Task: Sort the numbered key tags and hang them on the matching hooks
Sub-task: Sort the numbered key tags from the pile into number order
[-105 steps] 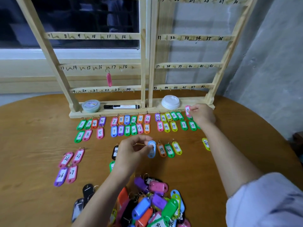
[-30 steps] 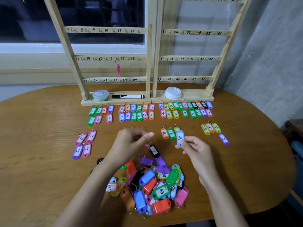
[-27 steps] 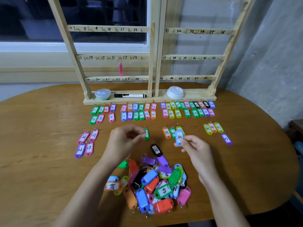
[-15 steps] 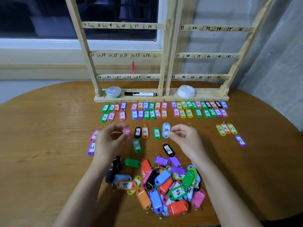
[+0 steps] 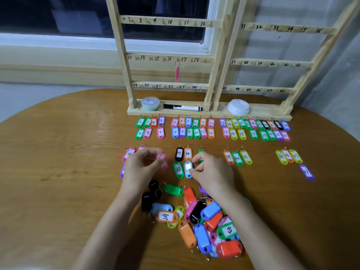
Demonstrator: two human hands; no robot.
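Note:
Sorted key tags lie in numbered rows [image 5: 194, 128] on the table below a wooden hook rack [image 5: 212, 61]. An unsorted pile of coloured tags [image 5: 204, 221] sits near me. My left hand [image 5: 142, 168] pinches a pink tag [image 5: 163, 160] by its ring, just above the table. My right hand [image 5: 211, 172] pinches a light blue tag [image 5: 188, 169] lying beside the green 33 tag [image 5: 178, 169], under the orange 34 tag [image 5: 187, 153]. One pink tag [image 5: 177, 73] hangs on the hook by 17.
On the rack's base stand a small lidded tub [image 5: 150, 103], a black marker [image 5: 183, 107] and a white lid [image 5: 238, 106]. More tag groups lie at right: 39 to 41 [image 5: 237, 157] and 45 to 47 [image 5: 289, 156]. The round table's edge curves at left and right.
My right hand has brought the light blue tag left and down onto the table beside the green 33. My left hand has picked up a pink tag. The camera has come closer.

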